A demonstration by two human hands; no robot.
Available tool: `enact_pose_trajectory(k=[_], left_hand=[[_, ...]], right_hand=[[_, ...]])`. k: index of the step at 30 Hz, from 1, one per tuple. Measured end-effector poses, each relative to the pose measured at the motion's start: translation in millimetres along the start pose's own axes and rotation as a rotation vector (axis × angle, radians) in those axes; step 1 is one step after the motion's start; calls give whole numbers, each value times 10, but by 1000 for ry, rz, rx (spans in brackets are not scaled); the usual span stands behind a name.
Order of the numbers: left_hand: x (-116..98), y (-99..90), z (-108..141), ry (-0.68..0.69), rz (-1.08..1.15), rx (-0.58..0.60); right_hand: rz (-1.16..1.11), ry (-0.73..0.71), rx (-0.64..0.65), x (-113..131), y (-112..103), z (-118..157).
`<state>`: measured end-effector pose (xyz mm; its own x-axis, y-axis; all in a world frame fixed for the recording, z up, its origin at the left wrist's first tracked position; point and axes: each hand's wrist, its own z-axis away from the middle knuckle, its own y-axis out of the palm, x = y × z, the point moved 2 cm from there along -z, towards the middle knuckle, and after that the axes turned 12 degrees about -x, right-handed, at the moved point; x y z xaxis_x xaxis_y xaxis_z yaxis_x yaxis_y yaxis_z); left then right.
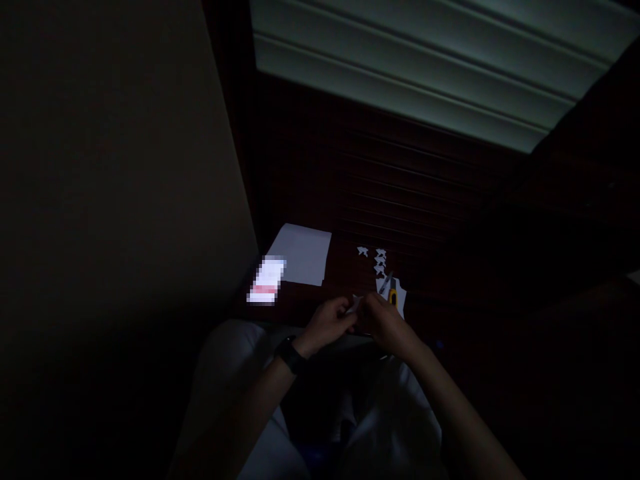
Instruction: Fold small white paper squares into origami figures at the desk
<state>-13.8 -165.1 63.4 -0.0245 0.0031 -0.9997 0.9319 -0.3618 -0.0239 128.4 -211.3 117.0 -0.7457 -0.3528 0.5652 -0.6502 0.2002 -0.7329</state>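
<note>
Between my two hands is a small piece of white paper (pixel 355 303), partly covered by my fingers. My left hand (pixel 327 325), with a dark watch at the wrist, pinches its left side. From the right, my right hand (pixel 384 323) closes on the same piece with bent fingers, which are partly hidden. Just beyond the right hand, a yellow-and-black tool (pixel 393 293), perhaps a cutter, lies on a white paper sheet (pixel 401 297). A thin pointed metal piece (pixel 386 283) is beside it. Several small jagged paper cutouts (pixel 380 261) lie farther back on the dark table.
A stack of white paper (pixel 306 257) lies at the table's left. A lit phone (pixel 267 281), its screen blurred, overlaps the stack's left edge. A wall (pixel 125 147) rises at left, and pale slatted blinds (pixel 400 63) are behind. The room is very dark.
</note>
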Motion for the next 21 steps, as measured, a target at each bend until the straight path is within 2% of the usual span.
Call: enact_pose_trajectory(k=[3, 7, 11, 14, 18, 21], left_hand=[[-34, -9, 7, -51, 63, 15], [-62, -39, 24, -184, 224, 19], [-59, -43, 45, -288, 455, 13], [-50, -21, 68, -307, 512, -11], [-56, 19, 97, -288, 485, -15], [-52, 43, 99, -256, 500, -15]], right_hand=[[2, -6, -48, -2, 27, 18], [-93, 15, -226, 6, 67, 54], [-207, 129, -433, 46, 122, 116], [-224, 231, -554, 59, 185, 164], [-213, 319, -592, 27, 281, 196], [-205, 315, -578, -2, 320, 200]])
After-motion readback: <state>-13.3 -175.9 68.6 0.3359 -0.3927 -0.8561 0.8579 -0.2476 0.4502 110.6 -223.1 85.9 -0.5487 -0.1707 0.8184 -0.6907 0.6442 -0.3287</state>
